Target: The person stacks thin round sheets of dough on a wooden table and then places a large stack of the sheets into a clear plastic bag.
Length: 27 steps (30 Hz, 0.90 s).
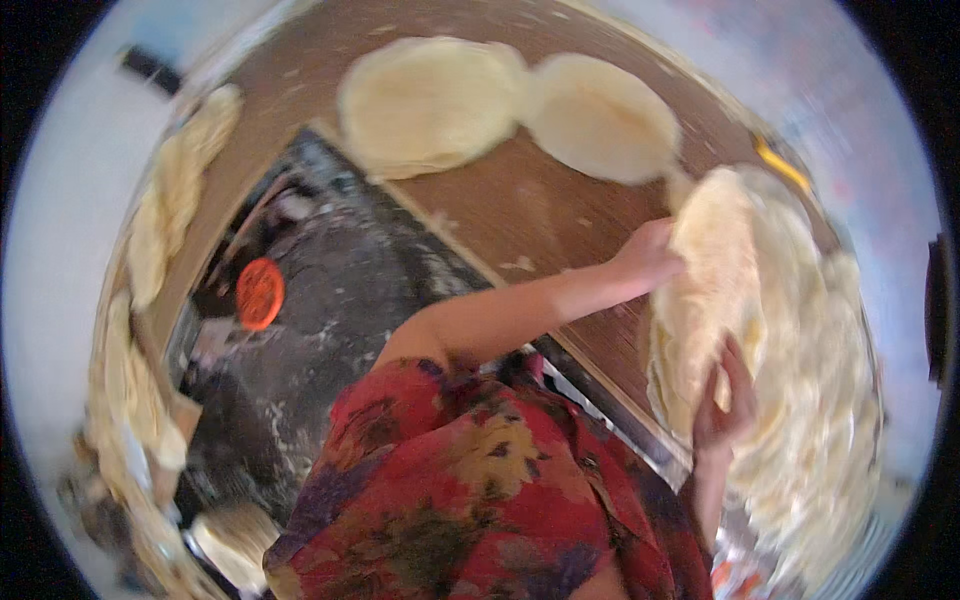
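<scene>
A thin round flatbread (718,270) is at the right side of the wooden table, partly blurred by motion. My left hand (650,262) reaches across from the left and grips its left edge, fingertips hidden by the bread. My right hand (727,400) pinches its near edge, thumb and fingers against the dough. Under it shows a stack of similar flatbreads (660,370). Right beside that spreads a large heap of pale flatbreads (810,370).
On the far part of the brown tabletop (500,215) lie a thick flatbread stack (435,105) and a smaller one (603,118). At left is a dark, flour-dusted surface (340,270) with an orange disc (260,293). More flatbreads (180,195) line the left edge.
</scene>
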Each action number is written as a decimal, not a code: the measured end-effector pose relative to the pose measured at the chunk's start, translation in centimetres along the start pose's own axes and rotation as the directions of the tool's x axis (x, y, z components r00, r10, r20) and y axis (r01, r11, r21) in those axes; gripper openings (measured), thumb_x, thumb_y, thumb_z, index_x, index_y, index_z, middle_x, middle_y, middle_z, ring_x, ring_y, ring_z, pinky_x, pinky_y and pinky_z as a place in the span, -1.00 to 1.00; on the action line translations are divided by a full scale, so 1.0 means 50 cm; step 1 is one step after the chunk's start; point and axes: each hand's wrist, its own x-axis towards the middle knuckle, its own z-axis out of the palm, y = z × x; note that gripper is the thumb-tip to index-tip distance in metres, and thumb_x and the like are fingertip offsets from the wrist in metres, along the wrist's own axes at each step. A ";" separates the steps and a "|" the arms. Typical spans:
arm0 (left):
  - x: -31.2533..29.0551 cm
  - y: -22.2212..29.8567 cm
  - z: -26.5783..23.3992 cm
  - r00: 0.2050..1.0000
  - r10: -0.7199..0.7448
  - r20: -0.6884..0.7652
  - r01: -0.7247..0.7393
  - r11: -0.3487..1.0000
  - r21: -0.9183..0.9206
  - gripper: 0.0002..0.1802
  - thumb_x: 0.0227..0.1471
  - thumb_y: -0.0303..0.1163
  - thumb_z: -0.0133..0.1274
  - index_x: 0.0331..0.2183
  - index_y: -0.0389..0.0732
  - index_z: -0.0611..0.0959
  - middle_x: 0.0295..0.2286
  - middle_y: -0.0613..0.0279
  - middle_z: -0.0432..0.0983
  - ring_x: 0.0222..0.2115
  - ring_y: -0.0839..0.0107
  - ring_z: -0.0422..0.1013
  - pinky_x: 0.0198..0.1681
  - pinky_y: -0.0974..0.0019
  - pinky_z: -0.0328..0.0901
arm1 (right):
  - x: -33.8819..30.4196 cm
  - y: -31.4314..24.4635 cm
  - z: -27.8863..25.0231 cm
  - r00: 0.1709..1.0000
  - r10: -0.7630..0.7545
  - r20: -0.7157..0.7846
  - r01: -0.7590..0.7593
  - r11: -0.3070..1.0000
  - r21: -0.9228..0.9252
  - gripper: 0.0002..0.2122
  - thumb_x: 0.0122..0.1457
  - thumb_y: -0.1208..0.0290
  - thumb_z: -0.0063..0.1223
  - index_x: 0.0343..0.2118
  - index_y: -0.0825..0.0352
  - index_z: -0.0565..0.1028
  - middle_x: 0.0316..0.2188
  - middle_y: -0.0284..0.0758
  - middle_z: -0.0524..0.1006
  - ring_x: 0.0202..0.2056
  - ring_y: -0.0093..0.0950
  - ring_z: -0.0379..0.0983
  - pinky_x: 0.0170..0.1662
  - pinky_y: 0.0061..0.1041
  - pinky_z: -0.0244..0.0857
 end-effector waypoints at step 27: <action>-0.187 -0.064 -0.757 0.802 -0.243 -0.545 0.083 0.950 -0.301 -0.67 -0.05 -0.38 -0.01 -0.22 -0.37 0.44 -0.34 0.06 0.46 -0.34 0.20 0.43 -0.24 0.27 0.35 | -0.135 -0.174 0.257 0.921 -0.001 0.390 -0.056 0.989 0.133 -0.98 -0.04 0.50 -0.04 -0.53 0.30 0.41 -0.63 -0.21 0.43 -0.58 -0.24 0.40 -0.55 -0.32 0.27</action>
